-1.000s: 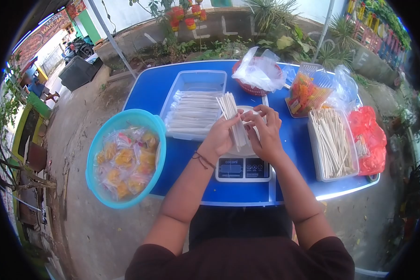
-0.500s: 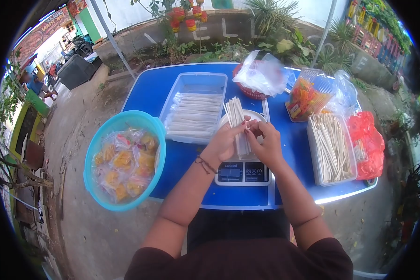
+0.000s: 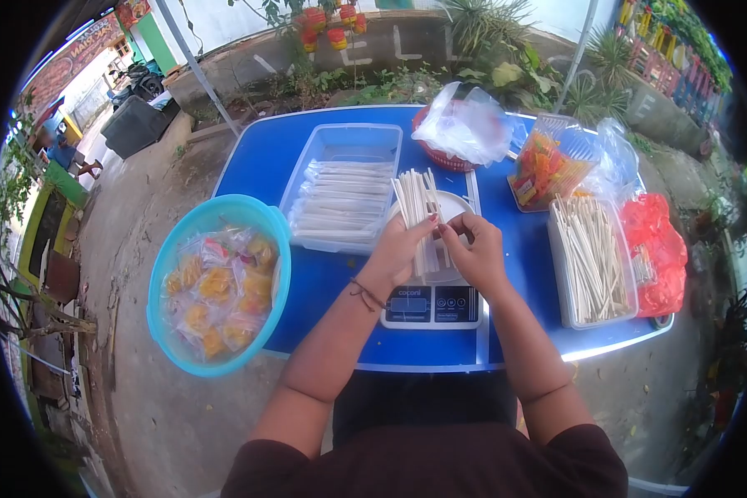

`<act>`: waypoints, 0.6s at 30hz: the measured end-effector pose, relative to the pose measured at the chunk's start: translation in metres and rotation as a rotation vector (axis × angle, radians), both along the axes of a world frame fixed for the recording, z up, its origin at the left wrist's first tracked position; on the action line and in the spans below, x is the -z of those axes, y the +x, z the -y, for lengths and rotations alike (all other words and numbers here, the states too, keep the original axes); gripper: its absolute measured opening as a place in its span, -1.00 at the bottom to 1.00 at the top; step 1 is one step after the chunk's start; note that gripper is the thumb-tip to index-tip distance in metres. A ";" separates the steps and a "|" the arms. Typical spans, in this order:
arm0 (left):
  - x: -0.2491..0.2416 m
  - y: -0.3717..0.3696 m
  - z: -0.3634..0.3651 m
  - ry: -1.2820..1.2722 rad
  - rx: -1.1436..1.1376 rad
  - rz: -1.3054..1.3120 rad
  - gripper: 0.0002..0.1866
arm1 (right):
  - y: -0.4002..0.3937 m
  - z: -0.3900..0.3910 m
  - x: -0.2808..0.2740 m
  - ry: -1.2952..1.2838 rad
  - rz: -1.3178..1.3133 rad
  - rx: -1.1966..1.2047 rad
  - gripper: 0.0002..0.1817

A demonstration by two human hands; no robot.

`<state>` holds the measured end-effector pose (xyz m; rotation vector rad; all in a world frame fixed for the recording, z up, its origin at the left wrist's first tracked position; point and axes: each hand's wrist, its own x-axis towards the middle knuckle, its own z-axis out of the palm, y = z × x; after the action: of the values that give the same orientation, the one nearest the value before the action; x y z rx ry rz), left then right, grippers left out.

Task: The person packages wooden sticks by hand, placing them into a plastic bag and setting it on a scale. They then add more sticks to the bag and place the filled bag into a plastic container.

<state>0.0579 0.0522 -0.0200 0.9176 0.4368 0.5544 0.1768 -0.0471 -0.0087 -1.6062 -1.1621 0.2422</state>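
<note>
My left hand (image 3: 397, 251) is closed around a bundle of thin pale sticks (image 3: 410, 197), their upper ends fanned slightly apart. Clear plastic shows around the lower part of the bundle. My right hand (image 3: 476, 249) pinches at the bundle's right side, with thumb and fingertips together; whether it grips a stick or the plastic I cannot make out. Both hands are above a kitchen scale (image 3: 433, 309) with a round white plate (image 3: 455, 204) partly hidden behind them. Left of the bundle, a clear plastic box (image 3: 340, 141) holds several bagged stick bundles (image 3: 340, 199).
A turquoise basin (image 3: 159, 311) of bagged orange-yellow food stands at left. At right are a box of loose sticks (image 3: 591, 261), a red plastic bag (image 3: 660, 257) and a clear container (image 3: 548, 170) of colourful packets. A red basket (image 3: 448, 158) with plastic bags sits behind, on the blue table (image 3: 307, 290).
The sticks' upper ends have spread apart, and some at the right now stand away from the rest. My right hand has shifted slightly to the right. The view has moved a little.
</note>
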 end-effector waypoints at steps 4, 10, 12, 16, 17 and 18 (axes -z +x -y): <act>0.001 0.001 -0.001 0.046 -0.018 -0.007 -0.74 | 0.002 -0.001 0.001 0.001 -0.028 0.018 -0.83; -0.013 -0.004 -0.003 -0.076 -0.046 -0.025 -0.76 | 0.007 0.002 -0.003 -0.079 -0.009 0.104 -0.81; -0.016 -0.004 -0.004 -0.085 -0.038 -0.036 -0.76 | 0.008 0.002 -0.004 -0.114 0.075 0.148 -0.81; -0.013 -0.004 -0.004 -0.107 -0.024 -0.016 -0.77 | 0.008 0.004 -0.006 -0.157 0.334 0.225 -0.86; -0.012 -0.004 -0.005 -0.123 -0.015 -0.013 -0.77 | 0.008 0.005 -0.006 -0.161 0.422 0.246 -0.87; -0.011 -0.003 -0.006 -0.141 -0.005 -0.010 -0.76 | 0.008 0.004 -0.007 -0.098 0.421 0.231 -0.86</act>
<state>0.0545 0.0579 -0.0092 0.7845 0.4812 0.5173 0.1847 -0.0515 -0.0015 -1.9189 -1.2764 -0.2027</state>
